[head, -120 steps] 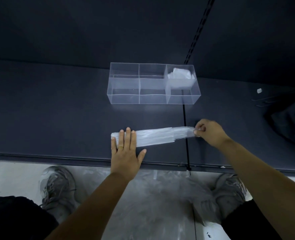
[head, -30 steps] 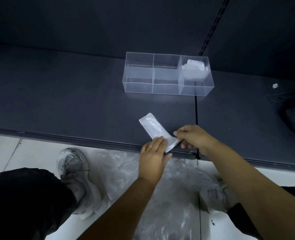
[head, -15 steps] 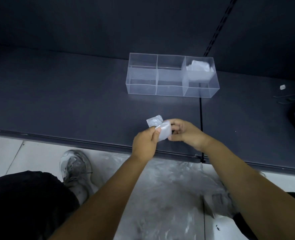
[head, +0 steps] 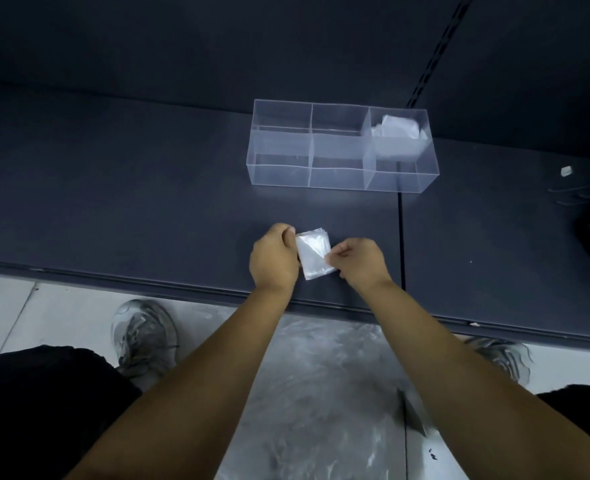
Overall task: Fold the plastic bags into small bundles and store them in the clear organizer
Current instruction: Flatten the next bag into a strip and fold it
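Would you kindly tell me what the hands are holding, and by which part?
Both hold one small folded plastic bag: the left hand pinches its left edge, and the right hand pinches its right edge.

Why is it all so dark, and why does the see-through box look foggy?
Head view: dim light falls on a dark shelf, so little shows; the walls of the clear organizer catch light and look milky; the folded plastic bag, pinched by the left hand and right hand, shines brightest; the wide lens curves the shelf edge.
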